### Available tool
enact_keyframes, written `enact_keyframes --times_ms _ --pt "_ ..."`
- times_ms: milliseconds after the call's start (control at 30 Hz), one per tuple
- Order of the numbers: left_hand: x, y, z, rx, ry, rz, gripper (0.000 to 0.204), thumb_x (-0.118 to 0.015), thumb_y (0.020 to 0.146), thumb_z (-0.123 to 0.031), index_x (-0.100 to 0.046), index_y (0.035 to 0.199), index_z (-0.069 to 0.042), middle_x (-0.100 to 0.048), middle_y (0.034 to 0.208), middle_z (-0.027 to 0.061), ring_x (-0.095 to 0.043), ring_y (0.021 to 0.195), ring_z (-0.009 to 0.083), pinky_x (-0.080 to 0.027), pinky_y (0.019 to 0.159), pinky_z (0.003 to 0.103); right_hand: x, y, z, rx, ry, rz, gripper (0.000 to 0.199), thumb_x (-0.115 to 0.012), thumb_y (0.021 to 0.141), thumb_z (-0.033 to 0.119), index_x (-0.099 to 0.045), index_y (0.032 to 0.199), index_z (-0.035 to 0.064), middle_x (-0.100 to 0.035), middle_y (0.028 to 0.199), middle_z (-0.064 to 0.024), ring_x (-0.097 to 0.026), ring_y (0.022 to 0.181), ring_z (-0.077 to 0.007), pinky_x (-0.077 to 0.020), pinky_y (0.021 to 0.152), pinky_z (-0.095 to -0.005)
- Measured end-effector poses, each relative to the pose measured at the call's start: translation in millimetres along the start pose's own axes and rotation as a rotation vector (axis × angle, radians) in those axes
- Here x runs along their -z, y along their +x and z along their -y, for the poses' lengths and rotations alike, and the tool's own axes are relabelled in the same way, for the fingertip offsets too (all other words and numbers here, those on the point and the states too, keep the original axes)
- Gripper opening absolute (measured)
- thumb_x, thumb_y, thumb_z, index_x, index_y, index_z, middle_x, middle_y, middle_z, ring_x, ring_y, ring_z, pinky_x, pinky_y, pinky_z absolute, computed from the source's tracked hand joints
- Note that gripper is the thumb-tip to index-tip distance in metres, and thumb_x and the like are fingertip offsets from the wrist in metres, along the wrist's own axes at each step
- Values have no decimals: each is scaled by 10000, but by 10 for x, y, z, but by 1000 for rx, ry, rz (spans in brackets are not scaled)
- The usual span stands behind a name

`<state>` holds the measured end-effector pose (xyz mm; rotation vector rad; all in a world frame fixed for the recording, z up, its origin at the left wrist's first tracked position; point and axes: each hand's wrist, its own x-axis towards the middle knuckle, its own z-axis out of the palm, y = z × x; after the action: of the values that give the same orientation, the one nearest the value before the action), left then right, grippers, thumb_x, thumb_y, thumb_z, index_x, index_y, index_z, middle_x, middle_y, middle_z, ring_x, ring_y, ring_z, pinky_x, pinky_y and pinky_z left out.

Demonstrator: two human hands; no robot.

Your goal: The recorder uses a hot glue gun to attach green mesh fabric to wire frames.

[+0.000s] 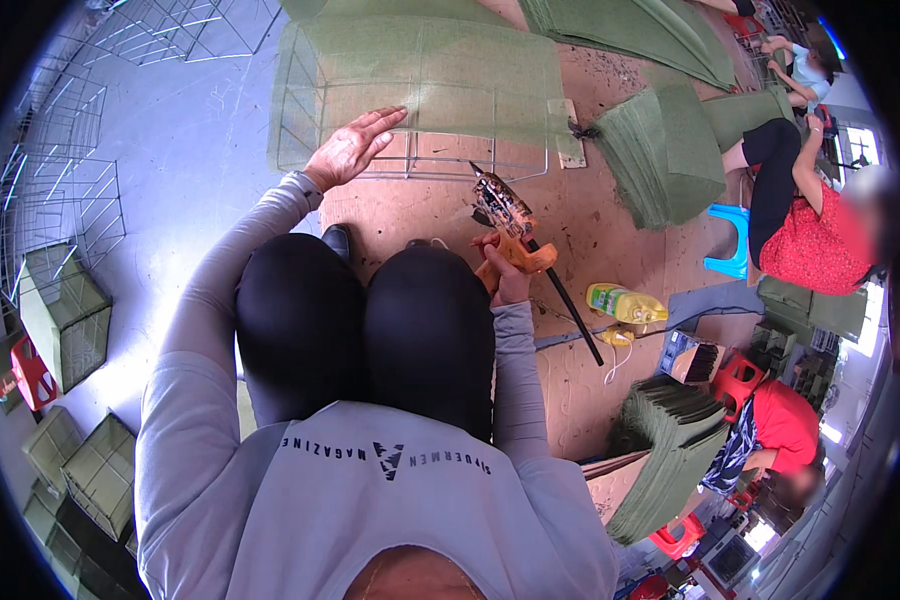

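Note:
My left hand lies flat, fingers spread, on the near edge of a wire frame cage covered with green mesh fabric, which stands on a brown board in front of my knees. My right hand is closed around the orange handle of a staple gun, a hand-held tool with a dark metal head and a black hose trailing to the right. The tool's tip points up toward the cage's lower wire edge. I sit with both knees together, in dark trousers and a grey long-sleeved top.
Stacks of green fabric sheets lie to the right and at far top. A yellow-green bottle rests on the board. Bare wire frames and finished green boxes stand at left. Two people sit at right on small stools.

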<state>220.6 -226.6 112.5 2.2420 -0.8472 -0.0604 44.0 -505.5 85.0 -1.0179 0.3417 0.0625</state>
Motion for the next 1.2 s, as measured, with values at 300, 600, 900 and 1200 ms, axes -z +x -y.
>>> enact_keyframes --times_ms 300,600,900,1200 --pt "-1 4 -15 6 2 7 435 -306 927 -307 -355 1301 -90 -390 1304 135 -377 1188 307 -312 998 355 -102 -23 -4 -8 -61 22 94 -557 783 -27 -531 866 11 -556 847 -77 -562 859 -209 -441 849 -326" --pt "-5 9 3 -7 6 2 441 -303 928 -314 -362 1294 -76 -397 1293 143 -385 1178 311 -312 997 355 -24 -36 -56 -3 -2 4 116 -558 793 -20 -519 896 16 -554 858 -77 -558 880 -211 -435 862 -302" --pt "3 2 -10 -11 -8 -7 440 -307 930 -315 -363 1294 -75 -403 1291 134 -392 1173 302 -319 992 350 -53 -29 -34 0 -6 -5 96 -553 795 -23 -529 878 19 -554 843 -76 -558 871 -206 -438 862 -307" --pt "-2 11 -3 -3 -23 -7 432 -321 928 -306 -371 1288 -71 -408 1285 140 -407 1158 310 -338 977 351 -63 -56 1 3 -4 -70 112 -600 757 10 -549 851 41 -570 809 -46 -580 816 -184 -448 815 -306"
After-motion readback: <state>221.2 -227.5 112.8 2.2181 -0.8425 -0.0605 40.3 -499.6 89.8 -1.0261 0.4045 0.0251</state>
